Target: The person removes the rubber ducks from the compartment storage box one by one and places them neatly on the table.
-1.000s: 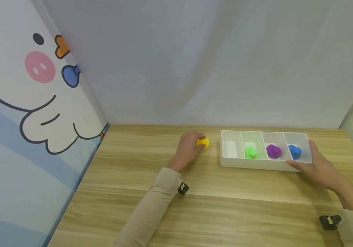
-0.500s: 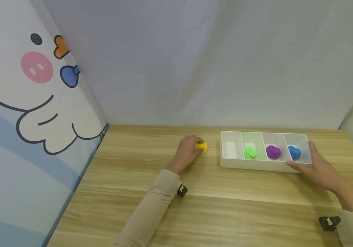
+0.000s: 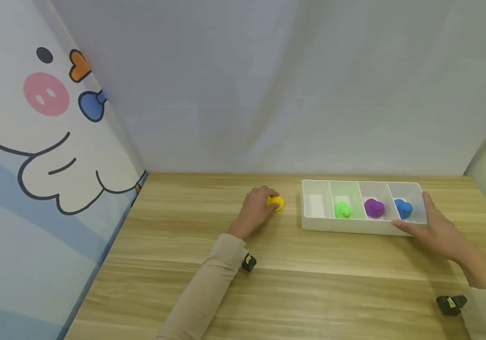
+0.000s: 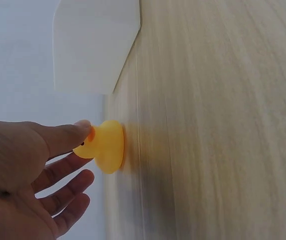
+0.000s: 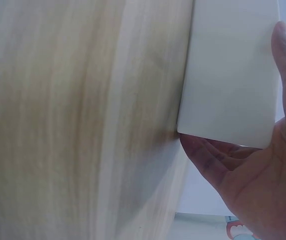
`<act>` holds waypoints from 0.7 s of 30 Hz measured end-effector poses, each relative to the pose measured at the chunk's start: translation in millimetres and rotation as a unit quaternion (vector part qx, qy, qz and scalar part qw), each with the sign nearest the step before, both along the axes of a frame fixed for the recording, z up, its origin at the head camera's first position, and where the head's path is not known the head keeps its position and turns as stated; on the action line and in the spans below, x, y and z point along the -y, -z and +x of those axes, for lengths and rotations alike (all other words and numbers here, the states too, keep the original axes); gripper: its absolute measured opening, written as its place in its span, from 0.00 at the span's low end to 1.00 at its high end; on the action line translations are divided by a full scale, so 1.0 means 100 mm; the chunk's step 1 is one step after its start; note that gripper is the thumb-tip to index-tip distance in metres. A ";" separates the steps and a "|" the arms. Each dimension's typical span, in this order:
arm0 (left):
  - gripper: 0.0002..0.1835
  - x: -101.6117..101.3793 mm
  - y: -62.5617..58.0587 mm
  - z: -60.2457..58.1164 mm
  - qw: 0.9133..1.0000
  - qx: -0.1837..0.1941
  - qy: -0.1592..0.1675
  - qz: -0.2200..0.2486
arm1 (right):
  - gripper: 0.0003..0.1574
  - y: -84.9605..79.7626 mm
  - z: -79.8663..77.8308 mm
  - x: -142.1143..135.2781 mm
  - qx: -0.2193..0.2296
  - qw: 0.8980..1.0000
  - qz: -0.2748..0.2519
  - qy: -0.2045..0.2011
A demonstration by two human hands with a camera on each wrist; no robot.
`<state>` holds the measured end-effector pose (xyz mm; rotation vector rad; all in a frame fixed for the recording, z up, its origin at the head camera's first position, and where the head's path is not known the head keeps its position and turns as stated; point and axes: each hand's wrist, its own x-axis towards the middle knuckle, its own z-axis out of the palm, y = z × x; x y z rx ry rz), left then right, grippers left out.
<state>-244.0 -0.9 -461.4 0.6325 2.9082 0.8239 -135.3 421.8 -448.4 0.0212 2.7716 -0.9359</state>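
Observation:
My left hand (image 3: 256, 208) pinches a yellow rubber duck (image 3: 276, 203) left of the white divided box (image 3: 345, 225). In the left wrist view, thumb and forefinger grip the duck (image 4: 109, 146) by its head while the other fingers hang loosely behind; its base is right at the tabletop. At the box's right end, my right hand (image 3: 442, 233) holds on, thumb over the near rim and fingers around the end wall. Inside the box sit a green duck (image 3: 343, 210), a purple duck (image 3: 374, 208) and a blue duck (image 3: 403, 208), one per compartment; the leftmost compartment holds nothing.
The wood-grain table (image 3: 302, 293) runs back to a pale grey wall (image 3: 226, 94). A cartoon-printed panel (image 3: 5, 179) borders the left side. A small black device (image 3: 249, 262) sits at the left cuff, another black device (image 3: 451, 305) at the right.
My left hand has brought the yellow duck slightly nearer to me and a little left, then held it there. The right hand and box stay in place; the view shifts slightly.

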 end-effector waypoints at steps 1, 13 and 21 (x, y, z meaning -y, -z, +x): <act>0.16 0.00 0.00 0.00 1.000 0.000 0.001 0.001 | 0.72 0.00 0.00 0.00 0.001 1.000 -0.001 0.000; 0.18 0.02 0.01 -0.05 1.000 0.004 0.019 0.013 | 0.71 0.02 -0.02 -0.01 -0.008 1.000 0.001 -0.002; 0.19 0.04 -0.07 -0.07 0.999 -0.008 0.034 0.032 | 0.72 0.05 -0.04 -0.01 -0.008 1.000 -0.008 -0.003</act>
